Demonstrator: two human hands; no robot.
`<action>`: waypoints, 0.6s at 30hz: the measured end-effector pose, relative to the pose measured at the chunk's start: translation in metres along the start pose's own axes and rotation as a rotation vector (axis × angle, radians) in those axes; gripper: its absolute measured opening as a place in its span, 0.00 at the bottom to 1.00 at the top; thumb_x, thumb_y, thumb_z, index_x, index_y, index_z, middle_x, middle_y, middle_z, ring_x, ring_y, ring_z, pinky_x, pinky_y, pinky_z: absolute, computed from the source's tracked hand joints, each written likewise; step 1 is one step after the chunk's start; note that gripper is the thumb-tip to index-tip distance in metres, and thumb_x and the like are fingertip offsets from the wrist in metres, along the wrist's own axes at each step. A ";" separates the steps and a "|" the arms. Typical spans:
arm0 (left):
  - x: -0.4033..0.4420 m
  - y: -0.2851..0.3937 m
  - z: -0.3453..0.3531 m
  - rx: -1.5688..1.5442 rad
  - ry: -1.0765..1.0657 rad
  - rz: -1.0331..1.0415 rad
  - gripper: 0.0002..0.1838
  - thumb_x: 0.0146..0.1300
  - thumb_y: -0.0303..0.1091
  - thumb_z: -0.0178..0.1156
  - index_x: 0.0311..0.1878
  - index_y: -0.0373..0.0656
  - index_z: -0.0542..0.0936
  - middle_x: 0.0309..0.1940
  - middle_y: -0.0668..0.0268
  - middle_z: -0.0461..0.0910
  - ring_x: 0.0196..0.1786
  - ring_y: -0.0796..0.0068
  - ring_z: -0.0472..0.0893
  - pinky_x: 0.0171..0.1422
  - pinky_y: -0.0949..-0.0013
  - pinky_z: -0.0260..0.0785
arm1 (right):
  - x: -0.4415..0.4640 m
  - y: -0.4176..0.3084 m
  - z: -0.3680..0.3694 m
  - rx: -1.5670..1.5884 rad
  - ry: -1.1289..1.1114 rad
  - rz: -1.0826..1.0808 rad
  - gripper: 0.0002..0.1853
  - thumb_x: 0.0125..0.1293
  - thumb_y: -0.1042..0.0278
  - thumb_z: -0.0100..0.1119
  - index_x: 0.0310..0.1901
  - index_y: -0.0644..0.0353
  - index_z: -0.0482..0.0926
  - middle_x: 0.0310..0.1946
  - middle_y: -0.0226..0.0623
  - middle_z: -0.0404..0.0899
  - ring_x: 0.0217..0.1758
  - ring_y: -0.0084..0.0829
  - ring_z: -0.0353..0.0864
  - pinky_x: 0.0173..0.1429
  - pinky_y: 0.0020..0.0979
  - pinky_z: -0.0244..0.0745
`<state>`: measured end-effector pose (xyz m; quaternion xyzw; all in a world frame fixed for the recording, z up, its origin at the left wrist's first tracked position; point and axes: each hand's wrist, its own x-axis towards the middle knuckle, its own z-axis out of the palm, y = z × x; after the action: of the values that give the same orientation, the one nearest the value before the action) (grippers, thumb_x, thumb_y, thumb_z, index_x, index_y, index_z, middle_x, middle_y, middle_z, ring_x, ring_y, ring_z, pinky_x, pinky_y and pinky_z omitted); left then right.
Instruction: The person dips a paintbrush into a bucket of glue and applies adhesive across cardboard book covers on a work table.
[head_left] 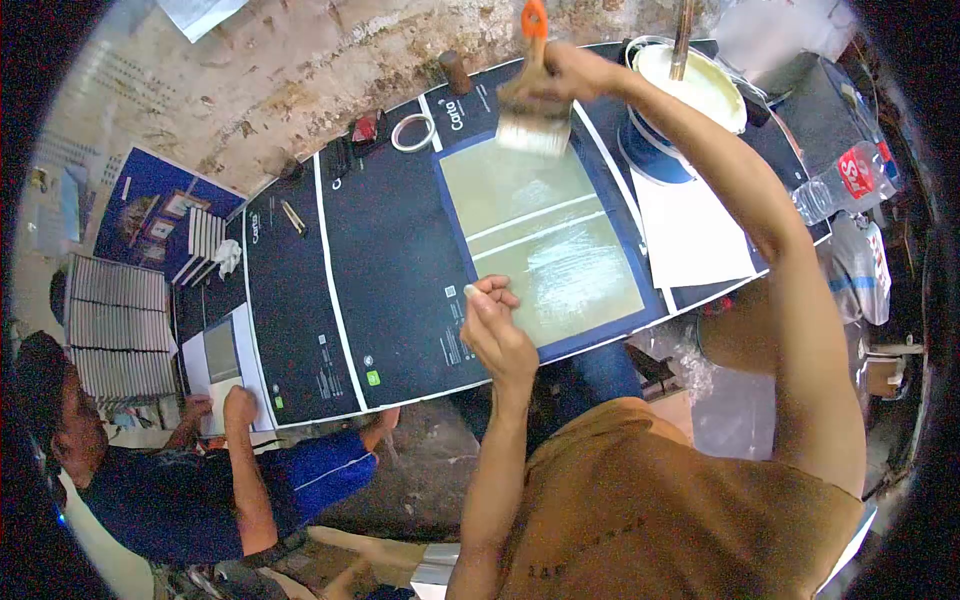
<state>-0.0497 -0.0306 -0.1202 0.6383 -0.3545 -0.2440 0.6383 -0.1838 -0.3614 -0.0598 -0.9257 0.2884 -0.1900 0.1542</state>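
Observation:
My right hand [560, 80] grips a wide paintbrush [535, 135] with an orange-tipped handle. Its pale bristles are over the far edge of a blue-bordered cover sheet [460, 190]. Two greenish-grey panels with a narrow spine strip between them lie on that sheet, and a wet, streaky shine shows on the nearer panel [580, 270]. Near the sheet's left side hovers my left hand [497, 335], its fingers loosely bent, slightly apart, with nothing visible in them. A bucket of creamy white paste [690, 95], with a stick standing in it, is beyond my right forearm.
White paper [690, 230] lies right of the sheet, near a plastic bottle [845, 185]. A tape roll [412, 133] sits on the dark tabletop [390, 250]. At left, a co-worker [170, 500] handles another cover [222, 350] beside stacked books [118, 325].

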 end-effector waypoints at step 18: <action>0.004 -0.011 -0.007 0.018 -0.019 0.033 0.19 0.73 0.38 0.39 0.37 0.36 0.76 0.22 0.58 0.73 0.26 0.60 0.76 0.34 0.61 0.67 | -0.124 -0.100 -0.038 0.019 0.421 0.381 0.20 0.55 0.57 0.68 0.41 0.67 0.82 0.30 0.43 0.84 0.35 0.28 0.83 0.40 0.30 0.76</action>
<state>-0.0404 -0.0302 -0.1305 0.6357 -0.3734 -0.2363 0.6330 -0.2476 -0.2161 -0.0198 -0.7935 0.4812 -0.3482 0.1328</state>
